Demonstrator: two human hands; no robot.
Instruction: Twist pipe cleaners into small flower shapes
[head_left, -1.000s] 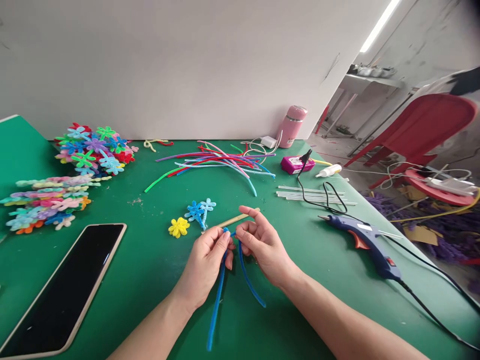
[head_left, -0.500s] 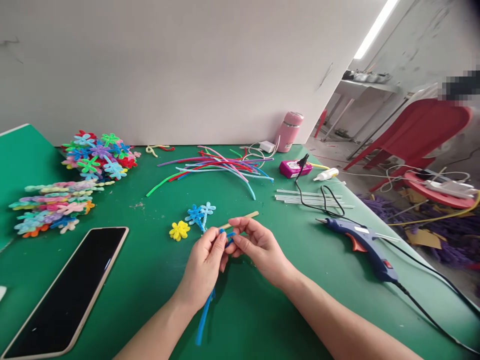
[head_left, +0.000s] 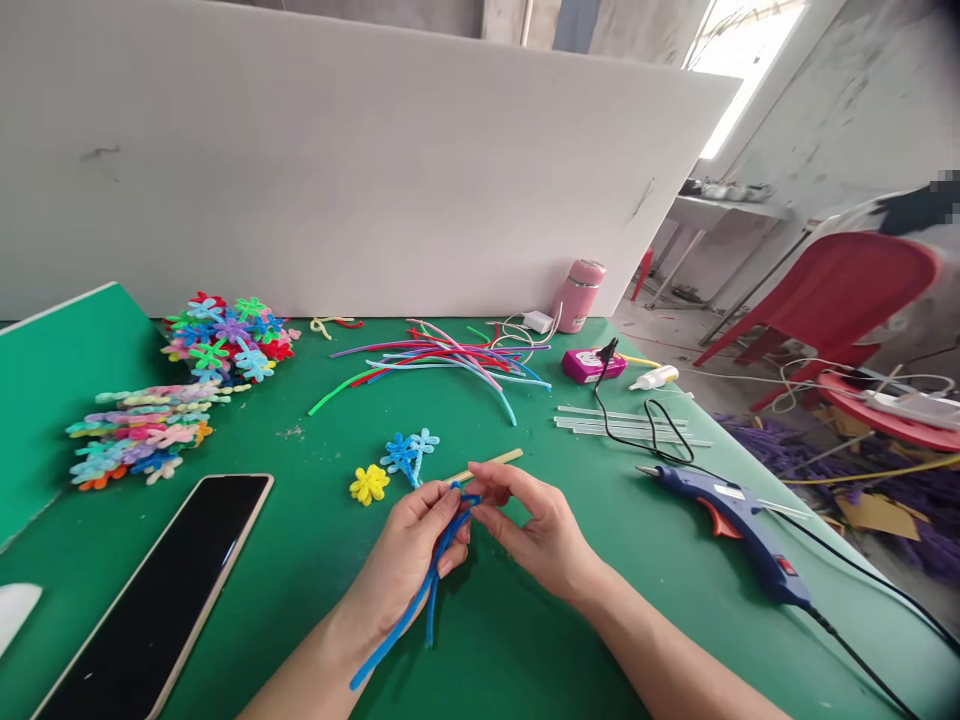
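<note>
Apparently part-done, the long blue fuzzy pipe cleaner [head_left: 420, 598] is bent at its one-o'clock end, tails unshaped toward six and seven, pinched in the closed left hand [head_left: 412, 540], while the half-curled right hand [head_left: 536, 525] meets the bend, grip unclear.

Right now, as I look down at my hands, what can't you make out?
In the head view:
How the fuzzy blue craft stem bends inside your left hand: the hand covers it.
The left end of the slim tan stick: hidden behind that hand.
The near end of the black phone in a pale case: cut off by the bottom edge.
What the smooth white object is: cut off by the left edge.
</note>
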